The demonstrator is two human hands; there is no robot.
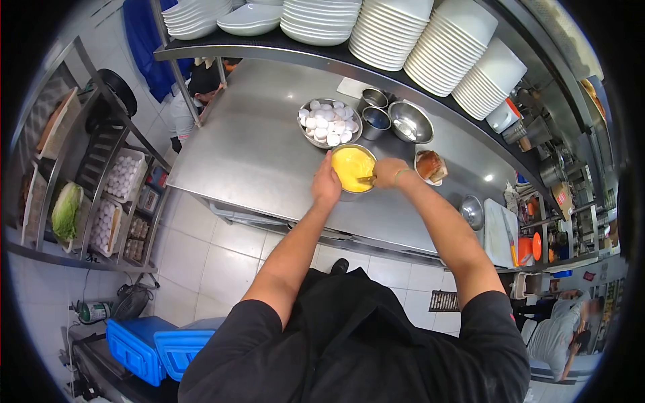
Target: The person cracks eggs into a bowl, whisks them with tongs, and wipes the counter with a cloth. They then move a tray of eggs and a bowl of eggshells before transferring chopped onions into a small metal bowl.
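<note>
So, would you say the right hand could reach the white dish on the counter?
Probably yes: the white dish sits beside the right hand, nothing visibly between, though the utensil it holds may hinder grasping.

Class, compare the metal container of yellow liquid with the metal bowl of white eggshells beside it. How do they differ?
Contents: the container holds smooth yellow liquid; the bowl holds a heap of white eggshells.
Size: the bowl looks wider than the container.
Handling: the left hand touches the container and the right hand holds a utensil in it; neither touches the bowl.
Shared: both are round and metal.
</note>
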